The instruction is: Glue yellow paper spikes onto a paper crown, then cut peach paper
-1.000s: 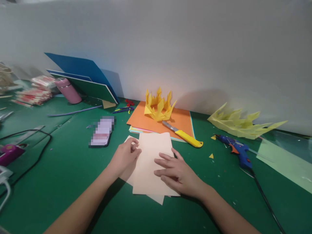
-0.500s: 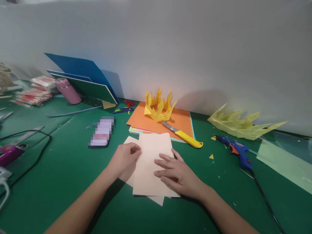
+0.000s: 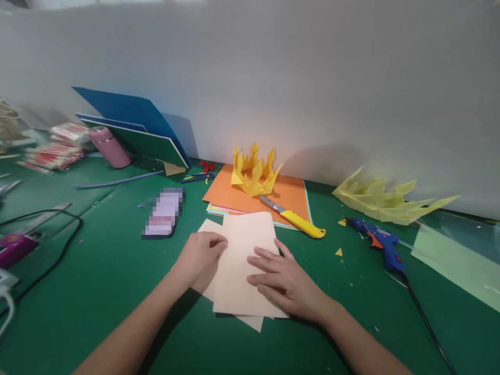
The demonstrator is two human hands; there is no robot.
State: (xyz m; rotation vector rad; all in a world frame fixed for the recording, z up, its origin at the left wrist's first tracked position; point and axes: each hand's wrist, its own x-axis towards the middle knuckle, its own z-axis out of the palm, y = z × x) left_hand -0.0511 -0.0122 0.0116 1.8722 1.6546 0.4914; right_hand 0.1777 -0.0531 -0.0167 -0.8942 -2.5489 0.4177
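Observation:
A pale peach sheet of paper [image 3: 242,265], looking folded, lies in front of me on top of another sheet [image 3: 203,284] turned at an angle. My left hand [image 3: 203,255] pinches the left edge of the upper paper between thumb and fingers. Spread fingers of my right hand [image 3: 283,281] rest flat on its right side. Just beyond the paper, a yellow utility knife [image 3: 300,223] lies with its blade toward a folded yellow paper crown [image 3: 255,177]. Both are on a stack of coloured paper [image 3: 222,190] with orange on top.
On the right are a blue glue gun [image 3: 380,239], a pale yellow paper crown [image 3: 385,200] and a light green sheet [image 3: 461,260]. To the left lie a phone [image 3: 164,212], a pink bottle [image 3: 109,147], leaning boards [image 3: 136,125] and a dark cable [image 3: 72,250].
The fingers of my left hand have closed slightly at the paper's left edge. My right hand stays spread in the same place.

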